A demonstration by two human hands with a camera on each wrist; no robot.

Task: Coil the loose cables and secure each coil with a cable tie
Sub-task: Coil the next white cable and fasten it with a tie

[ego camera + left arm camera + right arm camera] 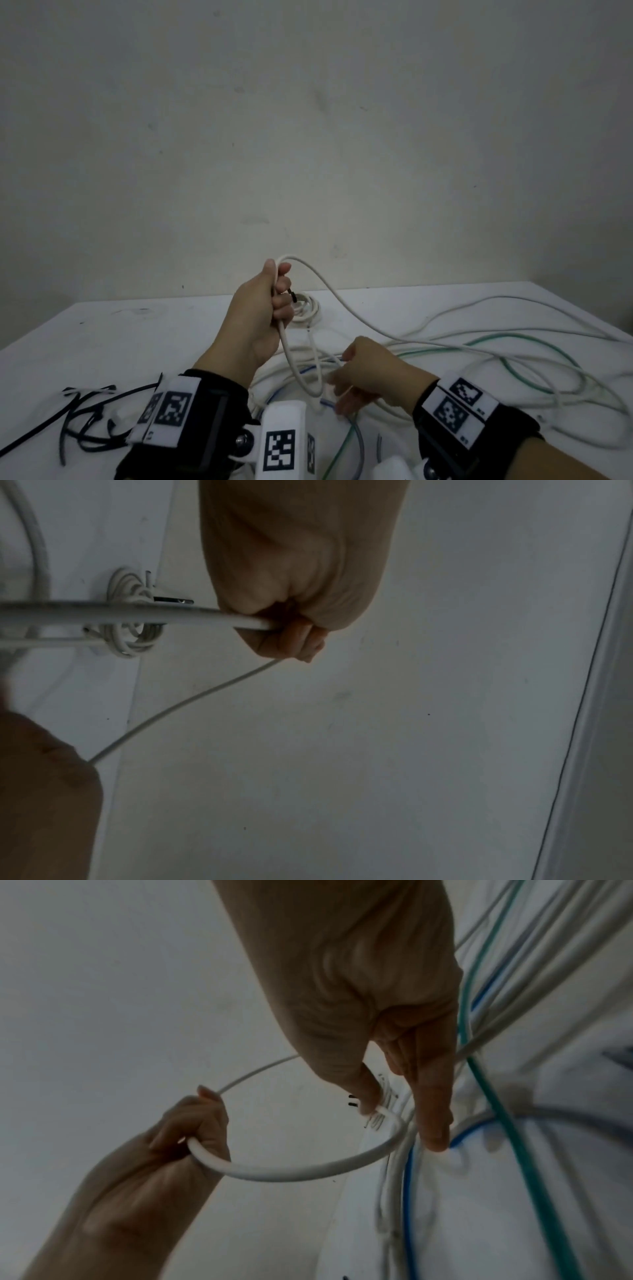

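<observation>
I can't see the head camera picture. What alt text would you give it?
Over a white table, a left hand held up grips a loop of white cable, while the right hand reaches into loose white, green and blue cables below. A small tied white coil lies behind the left hand; black cable ties lie at lower left.

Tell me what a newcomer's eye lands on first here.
First, the left hand, raised mid-table, gripping a loop of white cable that the right hand pinches lower down. Next, the tangle of white, green and blue cables sprawled across the table's right side, and the black cable ties at the near left.
</observation>
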